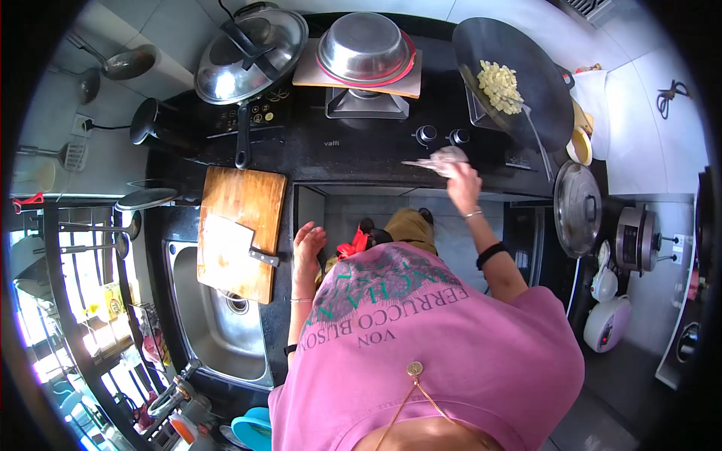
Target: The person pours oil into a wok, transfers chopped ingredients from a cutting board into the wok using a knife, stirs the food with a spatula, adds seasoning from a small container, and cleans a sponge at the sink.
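My right hand (465, 183) holds a blurred, light-coloured cloth (443, 160) over the front edge of the black cooktop (361, 144), just below its two control knobs. My left hand (309, 245) is raised beside the wooden cutting board (242, 194), fingers apart and holding nothing. A cleaver (228, 242) with a dark handle lies on that board, its blade bright with glare. At the right of the cooktop, a black wok (536, 73) tilts, with diced pale food (499, 87) and a metal spatula (536, 135) in it.
A lidded pan (242, 56) with a long handle stands back left. An upturned steel basin (366, 48) rests on a board over the middle burner. The steel sink (225, 338) lies partly under the cutting board. A pot lid (577, 208) and rice cooker (606, 324) are at right.
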`<state>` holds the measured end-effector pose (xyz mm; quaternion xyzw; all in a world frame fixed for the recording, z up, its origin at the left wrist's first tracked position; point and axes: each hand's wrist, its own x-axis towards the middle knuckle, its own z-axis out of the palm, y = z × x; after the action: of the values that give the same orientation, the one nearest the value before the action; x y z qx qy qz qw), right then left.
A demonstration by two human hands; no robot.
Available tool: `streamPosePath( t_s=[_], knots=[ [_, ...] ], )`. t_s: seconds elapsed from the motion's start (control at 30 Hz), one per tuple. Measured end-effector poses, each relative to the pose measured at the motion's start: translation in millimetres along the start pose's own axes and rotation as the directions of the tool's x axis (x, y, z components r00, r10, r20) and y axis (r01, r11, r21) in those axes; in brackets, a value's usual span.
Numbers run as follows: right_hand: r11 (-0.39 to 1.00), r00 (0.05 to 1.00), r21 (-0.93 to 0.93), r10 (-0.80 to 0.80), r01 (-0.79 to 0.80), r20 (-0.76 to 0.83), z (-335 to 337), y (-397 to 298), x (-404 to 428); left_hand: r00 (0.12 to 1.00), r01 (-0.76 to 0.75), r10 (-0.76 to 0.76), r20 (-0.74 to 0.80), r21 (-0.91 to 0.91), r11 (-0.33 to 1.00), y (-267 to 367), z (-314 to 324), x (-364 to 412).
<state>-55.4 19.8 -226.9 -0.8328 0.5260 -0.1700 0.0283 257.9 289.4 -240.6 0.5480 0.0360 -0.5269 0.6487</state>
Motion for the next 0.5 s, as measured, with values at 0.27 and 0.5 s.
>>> streamPosePath(
  t_s=[0.27, 0.5],
  knots=[
    [0.86, 0.945, 0.479, 0.286, -0.178, -0.162, -1.6, 4.3, 58.0, 0.998, 0.055, -0.055, 0.013, 0.009, 0.998, -12.6, -2.1, 13.4],
    [0.951, 0.959, -0.133, 0.272, -0.28, -0.073, 69.1, 13.1, 168.0, 1.0, 0.014, -0.013, -0.004, 0.059, 0.998, -5.0, 1.1, -9.1]
  ],
)
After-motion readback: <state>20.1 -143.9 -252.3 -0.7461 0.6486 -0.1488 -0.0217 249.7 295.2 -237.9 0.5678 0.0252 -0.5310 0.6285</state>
